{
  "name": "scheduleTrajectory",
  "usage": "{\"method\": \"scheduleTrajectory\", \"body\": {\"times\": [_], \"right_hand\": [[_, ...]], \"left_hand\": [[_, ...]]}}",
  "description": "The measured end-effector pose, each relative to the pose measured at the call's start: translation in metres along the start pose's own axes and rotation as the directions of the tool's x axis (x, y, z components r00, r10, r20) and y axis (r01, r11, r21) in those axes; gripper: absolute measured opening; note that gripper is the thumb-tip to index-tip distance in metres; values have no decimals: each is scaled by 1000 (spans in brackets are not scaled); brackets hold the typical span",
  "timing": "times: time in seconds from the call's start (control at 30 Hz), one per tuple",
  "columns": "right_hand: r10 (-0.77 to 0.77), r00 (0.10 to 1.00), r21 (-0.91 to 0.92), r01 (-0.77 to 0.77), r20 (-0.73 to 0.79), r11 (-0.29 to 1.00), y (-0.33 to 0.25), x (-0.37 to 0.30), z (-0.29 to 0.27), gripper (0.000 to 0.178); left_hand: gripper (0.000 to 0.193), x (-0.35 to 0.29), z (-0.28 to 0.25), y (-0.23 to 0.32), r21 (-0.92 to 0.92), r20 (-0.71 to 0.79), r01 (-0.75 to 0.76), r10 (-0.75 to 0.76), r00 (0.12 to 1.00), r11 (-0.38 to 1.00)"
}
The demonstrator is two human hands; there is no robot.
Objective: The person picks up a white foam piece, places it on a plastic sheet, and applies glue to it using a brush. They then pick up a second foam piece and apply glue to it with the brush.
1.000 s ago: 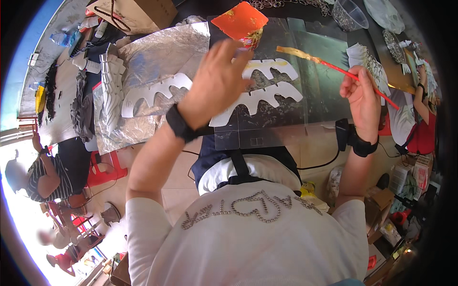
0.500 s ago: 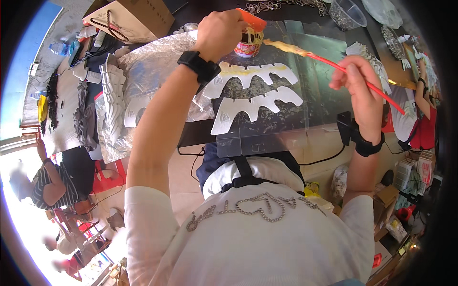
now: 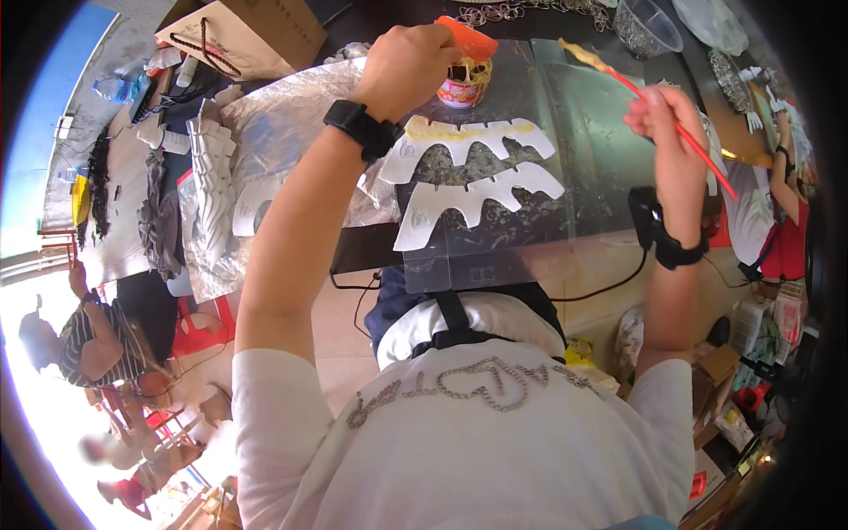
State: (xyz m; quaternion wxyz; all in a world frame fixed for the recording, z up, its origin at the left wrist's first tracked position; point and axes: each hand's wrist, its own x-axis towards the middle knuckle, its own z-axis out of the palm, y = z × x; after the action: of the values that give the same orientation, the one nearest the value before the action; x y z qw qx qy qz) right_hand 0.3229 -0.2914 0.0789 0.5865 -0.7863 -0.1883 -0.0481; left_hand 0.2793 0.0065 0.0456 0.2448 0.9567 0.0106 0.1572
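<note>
Near the far edge of the mat, my left hand [image 3: 408, 69] is closed on a flat orange plastic piece [image 3: 473, 41] over a small glue can [image 3: 461, 91]. Yellowish strings of glue coat the can's upper part. My right hand [image 3: 671, 128] pinches a thin red stick brush [image 3: 707, 162], raised above the mat's right side. Yellow glue clings thickly to its far tip. Between my arms lies a white scalloped piece [image 3: 481, 140] with yellow glue along its upper edge. A second white scalloped piece [image 3: 477, 196] lies nearer to me, with no yellow visible on it.
A dark, glue-marked mat [image 3: 539, 252] covers the table. Crumpled plastic film [image 3: 309, 106] and stacked white pieces [image 3: 210, 181] lie on the left. Behind are a paper bag [image 3: 252, 40], metal chains [image 3: 530, 13] and a clear tub [image 3: 649, 31]. Other people sit at both sides.
My right hand has moved the red brush up, its glued tip swinging away from the can to the far right. My left hand has stayed almost in place at the can.
</note>
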Motion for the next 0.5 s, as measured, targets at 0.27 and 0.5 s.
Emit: {"method": "scheduleTrajectory", "body": {"times": [0.27,0.5], "right_hand": [[-124,946,279,37,301,960,-11,-24,33,19],[-144,971,56,135,190,989,-12,-21,43,13]], "left_hand": [[22,0,1,0,-9,2,8,-8,1000,1000],[22,-2,2,0,32,17,12,-13,1000,999]]}}
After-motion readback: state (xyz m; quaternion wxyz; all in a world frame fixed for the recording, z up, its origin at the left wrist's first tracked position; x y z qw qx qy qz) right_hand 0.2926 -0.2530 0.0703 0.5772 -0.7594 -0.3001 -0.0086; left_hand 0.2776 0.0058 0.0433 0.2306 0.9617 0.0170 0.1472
